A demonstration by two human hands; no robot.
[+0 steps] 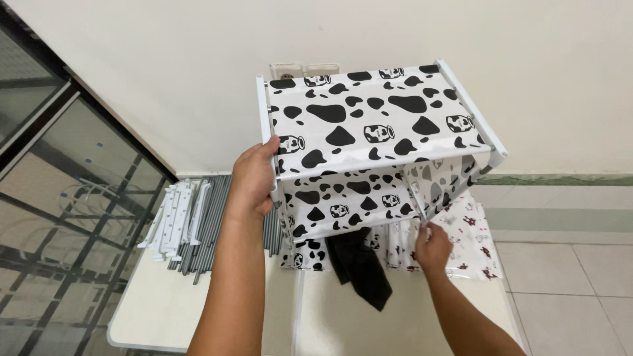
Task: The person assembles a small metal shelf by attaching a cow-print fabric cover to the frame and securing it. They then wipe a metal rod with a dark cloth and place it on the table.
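Item: cover (pixel 369 125), white fabric with black cow spots, stretched over a white frame (pixel 267 125). Position: centre to upper right of the frame, held up above the table (pixel 165 310). Its long axis runs from centre left up toward upper right, the top panel tilted to face the camera.

Left hand (pixel 254 181): centre of the frame, fingers wrapped round the left upright of the frame at the cover's near left corner, closed on it. This hand carries the piece.

Right hand (pixel 432 247): lower right of centre, below the cover's right end. Fingertips pinched together on the loose lower edge of the side flap (pixel 435 188), which hangs down from the right corner. Whether a zip tab or only cloth is between the fingers cannot be told.

Key relation: the cover sits above and beyond both hands; the left hand is level with its near edge, the right hand beneath its hanging right flap. The 2 hands are well apart, 1 at each end of the front edge.

Also present:
- 1 black cloth (pixel 359 264), draped under the cover, between the hands, onto the table.
- 1 patterned sheet (pixel 471 240), white with small dark figures, lower right, behind the right hand.
- Bundle of grey rods (pixel 208 224), left of centre on the table.
- White connectors (pixel 175 217), just beside the rods, left.
- Glass door (pixel 59 198), left edge.
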